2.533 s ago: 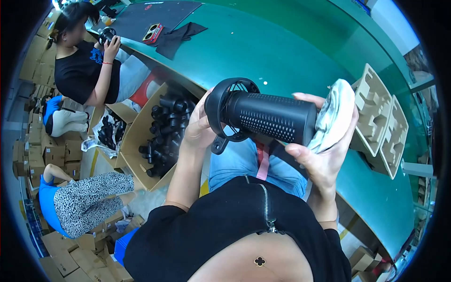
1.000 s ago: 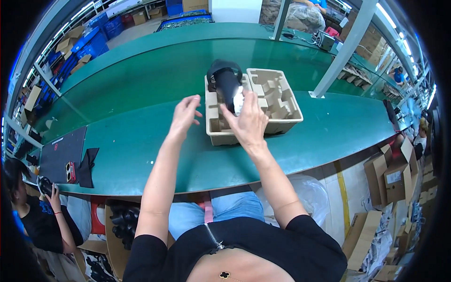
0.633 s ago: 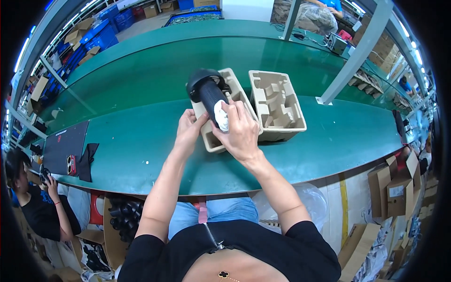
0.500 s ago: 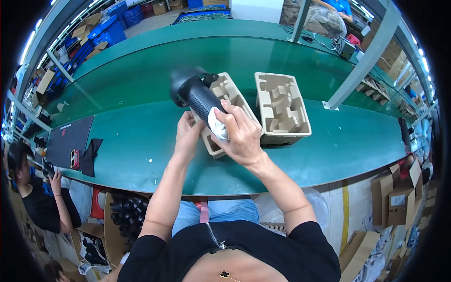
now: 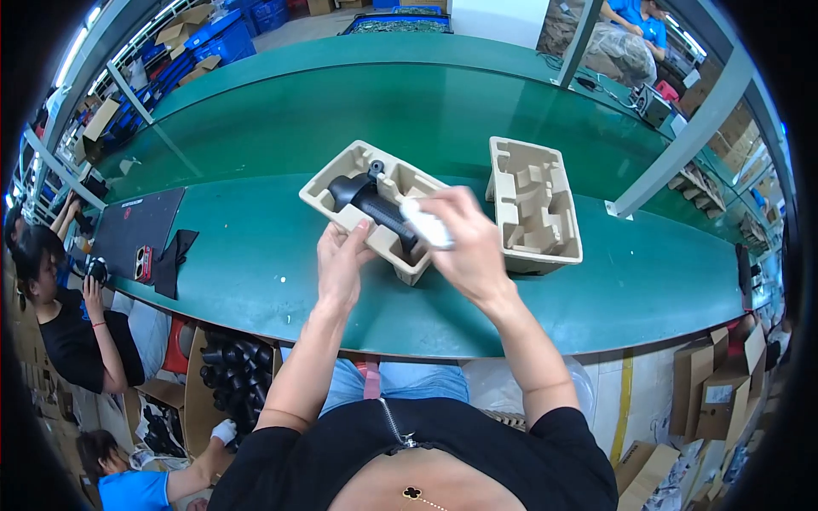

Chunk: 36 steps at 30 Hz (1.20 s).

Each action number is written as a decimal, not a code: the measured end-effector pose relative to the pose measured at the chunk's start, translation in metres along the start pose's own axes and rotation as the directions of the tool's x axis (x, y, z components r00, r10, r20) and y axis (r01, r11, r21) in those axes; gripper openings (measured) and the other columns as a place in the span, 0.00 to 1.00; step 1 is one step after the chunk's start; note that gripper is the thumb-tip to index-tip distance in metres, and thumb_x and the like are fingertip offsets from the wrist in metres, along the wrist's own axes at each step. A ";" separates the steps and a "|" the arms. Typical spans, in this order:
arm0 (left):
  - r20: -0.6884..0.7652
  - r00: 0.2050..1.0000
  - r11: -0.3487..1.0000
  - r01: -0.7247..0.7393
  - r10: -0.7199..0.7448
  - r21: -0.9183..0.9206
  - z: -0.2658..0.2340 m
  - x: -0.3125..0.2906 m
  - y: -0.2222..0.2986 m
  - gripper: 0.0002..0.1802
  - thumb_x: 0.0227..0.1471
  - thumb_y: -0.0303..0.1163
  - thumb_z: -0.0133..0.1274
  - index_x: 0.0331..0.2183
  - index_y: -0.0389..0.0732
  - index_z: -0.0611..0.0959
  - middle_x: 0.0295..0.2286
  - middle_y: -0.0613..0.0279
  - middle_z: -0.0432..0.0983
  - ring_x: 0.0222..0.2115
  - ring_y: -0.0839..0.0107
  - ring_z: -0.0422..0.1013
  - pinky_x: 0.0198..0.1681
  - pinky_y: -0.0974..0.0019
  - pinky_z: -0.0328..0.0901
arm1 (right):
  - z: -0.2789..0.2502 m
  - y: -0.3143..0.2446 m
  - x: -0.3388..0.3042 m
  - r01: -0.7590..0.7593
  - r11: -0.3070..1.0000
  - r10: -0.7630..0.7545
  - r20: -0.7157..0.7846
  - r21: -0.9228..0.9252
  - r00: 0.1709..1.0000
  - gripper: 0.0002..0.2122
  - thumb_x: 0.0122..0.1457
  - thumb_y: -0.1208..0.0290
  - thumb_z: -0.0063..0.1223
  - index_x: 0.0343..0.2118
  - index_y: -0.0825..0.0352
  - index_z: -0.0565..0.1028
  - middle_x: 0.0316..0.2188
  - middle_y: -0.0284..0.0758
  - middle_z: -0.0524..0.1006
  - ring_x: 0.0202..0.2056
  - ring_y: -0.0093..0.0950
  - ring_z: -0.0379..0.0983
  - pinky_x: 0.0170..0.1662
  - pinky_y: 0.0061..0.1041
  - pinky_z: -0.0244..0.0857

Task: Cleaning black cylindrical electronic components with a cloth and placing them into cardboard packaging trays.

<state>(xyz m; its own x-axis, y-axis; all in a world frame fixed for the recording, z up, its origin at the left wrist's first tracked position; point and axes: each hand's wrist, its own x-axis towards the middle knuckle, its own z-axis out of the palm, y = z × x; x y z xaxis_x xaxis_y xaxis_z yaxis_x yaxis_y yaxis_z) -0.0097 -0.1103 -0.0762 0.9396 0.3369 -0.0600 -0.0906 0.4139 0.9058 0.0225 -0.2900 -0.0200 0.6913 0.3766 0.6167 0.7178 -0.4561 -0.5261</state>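
Observation:
A black handheld device with a broad head and a textured grip lies in a beige moulded pulp tray, set at a slant on the bench. My left hand grips the tray's near side, thumb over the rim and fingers below it. My right hand, smeared by motion, is over the tray's right end and clutches a crumpled white cloth. The cloth is by the end of the device's grip; whether it touches it I cannot tell.
A second pulp tray stands on the green bench to the right. A dark mat and black cloth lie at the left. Below, a carton holds several black devices; a gloved co-worker's hand reaches there.
The black device has gone from my right hand down into the tray. My right hand has moved right with the white cloth. The tray is turned more crosswise, my left hand on its side.

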 end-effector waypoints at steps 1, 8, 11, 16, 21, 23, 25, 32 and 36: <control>-0.008 0.998 0.998 -0.059 0.058 -0.039 0.002 0.007 -0.001 0.12 0.56 0.28 0.50 0.42 0.36 0.71 0.35 0.60 0.75 0.35 0.72 0.75 0.36 0.68 0.72 | -0.018 -0.001 -0.005 -0.059 0.998 0.059 -0.080 -0.008 0.995 0.13 0.46 0.76 0.61 0.36 0.66 0.74 0.37 0.39 0.72 0.39 0.38 0.73 0.37 0.30 0.69; -0.210 0.950 0.943 -0.271 0.230 -0.194 0.045 0.144 -0.023 0.11 0.53 0.28 0.54 0.37 0.35 0.72 0.33 0.58 0.73 0.33 0.68 0.73 0.35 0.65 0.72 | -0.108 0.070 -0.057 -0.608 0.726 0.329 -0.615 -0.322 0.717 0.13 0.55 0.66 0.56 0.40 0.69 0.73 0.33 0.38 0.73 0.34 0.35 0.72 0.37 0.27 0.66; -0.259 0.949 0.939 -0.242 0.177 -0.246 0.106 0.206 -0.053 0.11 0.52 0.27 0.54 0.37 0.34 0.72 0.33 0.56 0.73 0.32 0.67 0.74 0.31 0.66 0.74 | -0.120 0.115 -0.089 -0.676 0.724 0.519 -0.536 -0.138 0.666 0.15 0.57 0.64 0.55 0.41 0.71 0.73 0.32 0.36 0.75 0.34 0.27 0.71 0.38 0.24 0.64; 0.061 0.992 0.952 0.121 -0.108 -0.283 0.198 0.234 -0.113 0.15 0.54 0.31 0.50 0.41 0.30 0.72 0.35 0.48 0.76 0.30 0.57 0.76 0.33 0.60 0.74 | -0.118 0.122 -0.090 -0.668 0.674 0.721 -0.082 0.315 0.688 0.16 0.57 0.65 0.55 0.42 0.74 0.74 0.32 0.31 0.76 0.34 0.19 0.67 0.39 0.21 0.63; 0.650 0.685 0.936 0.328 -0.328 0.127 0.214 0.256 -0.124 0.25 0.61 0.40 0.33 0.40 0.28 0.77 0.42 0.45 0.75 0.41 0.61 0.74 0.48 0.60 0.67 | -0.109 0.118 -0.074 -0.643 0.675 0.685 0.017 0.363 0.729 0.16 0.56 0.65 0.56 0.41 0.74 0.75 0.29 0.30 0.75 0.32 0.17 0.66 0.35 0.19 0.62; 0.634 0.693 0.938 0.294 -0.343 0.185 0.191 0.257 -0.115 0.26 0.61 0.43 0.36 0.37 0.30 0.81 0.37 0.49 0.78 0.41 0.63 0.74 0.47 0.62 0.67 | -0.108 0.114 -0.066 -0.668 0.691 0.687 0.038 0.275 0.726 0.17 0.56 0.66 0.57 0.41 0.75 0.74 0.30 0.31 0.76 0.32 0.18 0.67 0.36 0.19 0.62; 0.673 0.719 0.975 0.027 -0.172 0.220 0.192 0.232 -0.101 0.22 0.57 0.44 0.46 0.32 0.34 0.83 0.31 0.53 0.79 0.32 0.69 0.74 0.38 0.65 0.68 | -0.116 0.126 -0.074 -0.596 0.714 0.635 0.018 0.369 0.772 0.17 0.56 0.66 0.56 0.42 0.76 0.73 0.30 0.31 0.76 0.32 0.19 0.67 0.36 0.20 0.62; 0.134 0.987 0.891 -0.143 0.093 0.431 0.086 0.175 -0.022 0.21 0.55 0.44 0.48 0.37 0.34 0.79 0.30 0.54 0.77 0.35 0.66 0.72 0.43 0.63 0.65 | -0.092 0.109 -0.051 -0.576 0.685 0.523 0.250 0.446 0.815 0.17 0.56 0.66 0.55 0.41 0.76 0.73 0.28 0.29 0.73 0.28 0.16 0.63 0.31 0.16 0.57; 0.226 0.733 0.251 -0.478 0.642 0.842 0.011 0.087 0.008 0.16 0.47 0.34 0.55 0.39 0.38 0.76 0.40 0.49 0.70 0.46 0.54 0.65 0.49 0.55 0.61 | -0.058 0.097 -0.040 -0.597 0.696 0.471 0.373 0.399 0.799 0.17 0.56 0.66 0.56 0.41 0.75 0.74 0.26 0.27 0.72 0.26 0.14 0.61 0.28 0.14 0.55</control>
<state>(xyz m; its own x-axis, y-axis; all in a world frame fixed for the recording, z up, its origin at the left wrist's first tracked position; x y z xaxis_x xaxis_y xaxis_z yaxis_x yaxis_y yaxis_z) 0.0754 -0.0870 -0.0694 0.7049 0.3219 0.6321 -0.1946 -0.7692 0.6087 0.0599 -0.3961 -0.0616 0.9216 0.3873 0.0265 0.1204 -0.2201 -0.9680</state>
